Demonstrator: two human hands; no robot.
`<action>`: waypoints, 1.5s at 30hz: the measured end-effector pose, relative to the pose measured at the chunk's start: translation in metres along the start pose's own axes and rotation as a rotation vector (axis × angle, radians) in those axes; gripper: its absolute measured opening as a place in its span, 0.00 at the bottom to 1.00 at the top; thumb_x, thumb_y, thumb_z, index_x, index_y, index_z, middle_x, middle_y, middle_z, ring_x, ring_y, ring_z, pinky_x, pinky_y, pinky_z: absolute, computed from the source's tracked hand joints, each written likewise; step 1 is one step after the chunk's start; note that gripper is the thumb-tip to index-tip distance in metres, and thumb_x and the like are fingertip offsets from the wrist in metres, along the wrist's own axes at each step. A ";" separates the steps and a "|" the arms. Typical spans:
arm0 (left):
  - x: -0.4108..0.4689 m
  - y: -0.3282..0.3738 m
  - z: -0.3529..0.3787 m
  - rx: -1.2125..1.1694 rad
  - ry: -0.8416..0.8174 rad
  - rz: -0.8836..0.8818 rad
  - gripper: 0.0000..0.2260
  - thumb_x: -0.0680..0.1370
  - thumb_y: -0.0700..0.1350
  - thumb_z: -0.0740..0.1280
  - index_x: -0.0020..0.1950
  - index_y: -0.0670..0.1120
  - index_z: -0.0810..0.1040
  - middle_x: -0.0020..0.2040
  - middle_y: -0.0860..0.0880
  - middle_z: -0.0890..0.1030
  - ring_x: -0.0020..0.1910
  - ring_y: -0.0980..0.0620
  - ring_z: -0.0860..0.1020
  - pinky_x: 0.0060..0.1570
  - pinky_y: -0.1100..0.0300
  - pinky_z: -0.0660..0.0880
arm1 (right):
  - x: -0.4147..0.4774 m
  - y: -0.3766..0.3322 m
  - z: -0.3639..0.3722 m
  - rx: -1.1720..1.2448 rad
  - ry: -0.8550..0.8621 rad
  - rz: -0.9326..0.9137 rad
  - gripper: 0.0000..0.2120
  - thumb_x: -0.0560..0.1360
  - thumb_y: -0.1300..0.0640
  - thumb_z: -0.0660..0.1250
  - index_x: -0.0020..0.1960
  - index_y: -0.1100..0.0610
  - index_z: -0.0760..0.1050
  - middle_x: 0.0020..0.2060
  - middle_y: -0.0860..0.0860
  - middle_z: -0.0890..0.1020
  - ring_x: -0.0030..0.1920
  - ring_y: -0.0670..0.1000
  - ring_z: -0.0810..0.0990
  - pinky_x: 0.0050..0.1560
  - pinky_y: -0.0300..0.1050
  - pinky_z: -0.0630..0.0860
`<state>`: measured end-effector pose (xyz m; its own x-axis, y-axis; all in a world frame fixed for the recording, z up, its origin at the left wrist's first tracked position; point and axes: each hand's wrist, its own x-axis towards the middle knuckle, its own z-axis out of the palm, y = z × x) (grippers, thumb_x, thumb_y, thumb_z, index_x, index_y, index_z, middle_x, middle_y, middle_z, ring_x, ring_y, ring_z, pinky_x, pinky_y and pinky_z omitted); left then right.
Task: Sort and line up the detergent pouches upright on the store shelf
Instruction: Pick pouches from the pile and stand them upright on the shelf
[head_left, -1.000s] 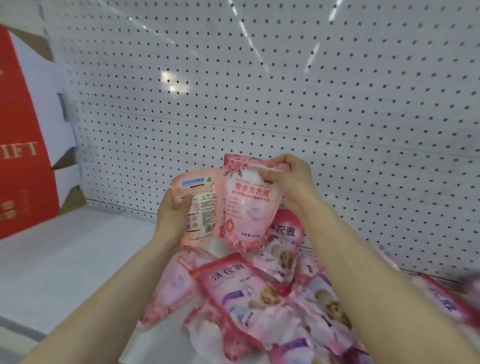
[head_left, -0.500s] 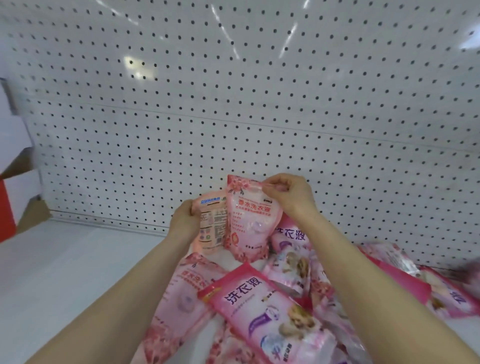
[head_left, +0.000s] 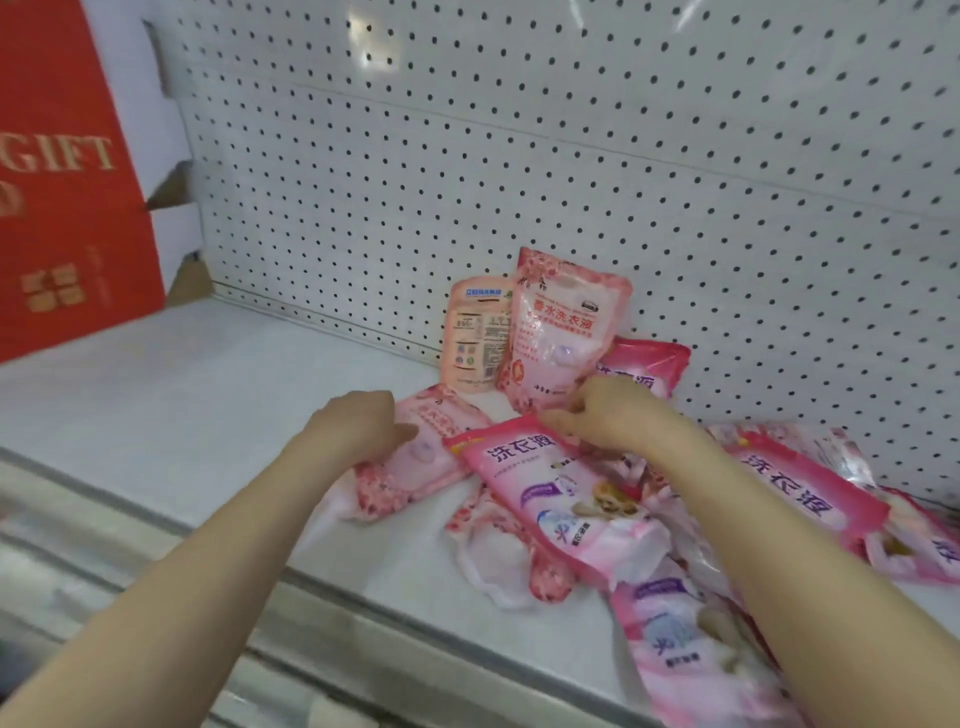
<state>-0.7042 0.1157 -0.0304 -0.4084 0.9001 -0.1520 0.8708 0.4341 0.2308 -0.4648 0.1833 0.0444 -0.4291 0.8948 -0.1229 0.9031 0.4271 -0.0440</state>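
While 2 pouches already stand at frame centre against the pegboard (head_left: 571, 156), most of the job is still open. The peach pouch (head_left: 475, 338) is back label out, and the upright floral pouch (head_left: 563, 332) touches it on the right side. The rest is a heap (head_left: 701, 649) lying flat on the shelf (head_left: 208, 395), from centre to lower right. The red gift box (head_left: 62, 182) at upper left is well apart, no issue.

Hands:
- left hand (head_left: 358, 428) rests on the flat floral pouch (head_left: 415, 462) left of centre. Fingers loosely curled, can't tell if it actually grips.
- right hand (head_left: 608, 415) has fingers curled on the top edge of the dog-print pouch (head_left: 561, 499). Reads as a pinch.

Step, imo: pull the next pouches out of the heap and stand them up.

How to do it well:
- lift by the top seal, not the belly, so liquid drops and the base spreads
- peel dog-print off slowly, since it overlaps others and may drag them
- set base flat, back lightly vs pegboard, front out
- floral next to floral, dog-print in own row
- flip peach so the front shows

Risk: soft pouches slump, so pack them touching.
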 end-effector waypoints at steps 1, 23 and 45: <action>-0.004 0.002 0.001 0.001 0.002 0.009 0.19 0.77 0.59 0.62 0.59 0.46 0.72 0.58 0.44 0.78 0.55 0.43 0.77 0.46 0.56 0.69 | -0.003 -0.005 0.005 -0.055 -0.046 -0.020 0.24 0.77 0.35 0.61 0.50 0.56 0.79 0.43 0.50 0.82 0.44 0.52 0.81 0.46 0.44 0.77; -0.056 -0.040 -0.002 -1.389 0.374 0.207 0.16 0.79 0.36 0.64 0.61 0.54 0.71 0.52 0.43 0.81 0.47 0.45 0.81 0.41 0.49 0.80 | 0.000 -0.001 0.006 1.146 0.118 0.184 0.16 0.72 0.62 0.74 0.57 0.56 0.75 0.54 0.57 0.82 0.52 0.58 0.83 0.58 0.60 0.79; -0.029 -0.027 -0.039 -1.626 0.372 0.283 0.06 0.76 0.40 0.71 0.52 0.45 0.81 0.47 0.46 0.86 0.47 0.45 0.84 0.48 0.47 0.81 | 0.040 -0.041 -0.020 0.938 0.788 0.085 0.05 0.74 0.52 0.73 0.42 0.51 0.78 0.37 0.48 0.81 0.41 0.54 0.80 0.47 0.52 0.79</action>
<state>-0.7266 0.0795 0.0057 -0.5437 0.8077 0.2279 -0.1429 -0.3567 0.9232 -0.5188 0.2041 0.0608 0.0349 0.8882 0.4581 0.4484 0.3957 -0.8015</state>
